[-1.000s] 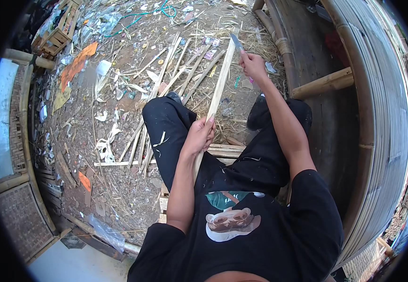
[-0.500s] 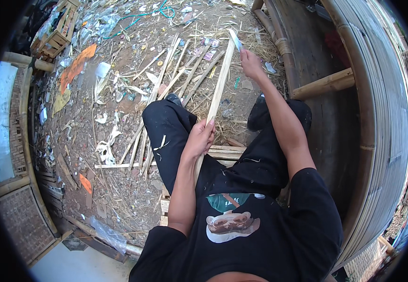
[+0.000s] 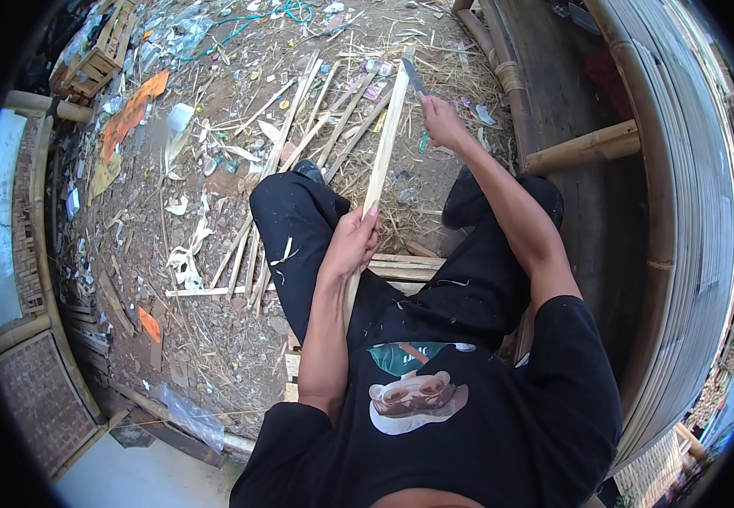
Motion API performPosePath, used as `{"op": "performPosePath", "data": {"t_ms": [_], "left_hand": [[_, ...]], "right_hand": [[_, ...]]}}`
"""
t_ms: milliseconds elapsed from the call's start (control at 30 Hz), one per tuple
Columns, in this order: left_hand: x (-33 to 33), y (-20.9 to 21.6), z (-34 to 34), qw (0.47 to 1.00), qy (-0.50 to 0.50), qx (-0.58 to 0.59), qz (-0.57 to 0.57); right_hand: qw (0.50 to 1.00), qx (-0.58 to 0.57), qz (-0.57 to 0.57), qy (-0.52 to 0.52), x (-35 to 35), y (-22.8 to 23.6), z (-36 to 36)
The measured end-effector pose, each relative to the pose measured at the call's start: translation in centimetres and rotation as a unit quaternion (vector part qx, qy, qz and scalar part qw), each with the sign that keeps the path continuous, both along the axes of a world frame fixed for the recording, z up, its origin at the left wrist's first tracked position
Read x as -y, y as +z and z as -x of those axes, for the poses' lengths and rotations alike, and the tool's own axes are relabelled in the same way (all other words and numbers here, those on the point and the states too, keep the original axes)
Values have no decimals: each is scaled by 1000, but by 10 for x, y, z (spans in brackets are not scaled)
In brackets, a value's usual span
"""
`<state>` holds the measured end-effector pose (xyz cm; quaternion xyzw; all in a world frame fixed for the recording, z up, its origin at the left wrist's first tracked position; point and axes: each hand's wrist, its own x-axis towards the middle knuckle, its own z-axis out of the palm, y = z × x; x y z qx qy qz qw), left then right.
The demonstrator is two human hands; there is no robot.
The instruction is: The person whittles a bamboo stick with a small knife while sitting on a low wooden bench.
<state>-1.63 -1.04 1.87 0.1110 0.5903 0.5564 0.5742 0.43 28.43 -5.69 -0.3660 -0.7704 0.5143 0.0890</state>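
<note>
Bamboo strip (image 3: 381,161) gripped by left hand (image 3: 352,244), knife (image 3: 414,77) by right hand (image 3: 443,123), over littered dirt ground (image 3: 214,127).

We sit with our legs bent toward the middle of the frame. Our left hand (image 3: 351,244) sits at centre, fingers curled shut in a grip, forearm running down to the bent elbow. Our right hand (image 3: 441,121) reaches to upper centre, arm stretched nearly straight, fist closed.
</note>
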Motion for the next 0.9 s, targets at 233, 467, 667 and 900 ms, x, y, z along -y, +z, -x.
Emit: {"op": "performPosePath", "data": {"t_ms": [233, 467, 667, 900], "left_hand": [[3, -2, 4, 1000, 11, 2, 7], [0, -7, 7, 999, 18, -26, 22], [-6, 1, -4, 1000, 1, -21, 18], [-9, -4, -8, 998, -4, -45, 34]], "right_hand": [[982, -27, 188, 16, 30, 22, -12], [990, -10, -8, 142, 63, 26, -26], [997, -30, -76, 2, 2, 10, -11], [982, 35, -187, 1, -17, 14, 6]]}}
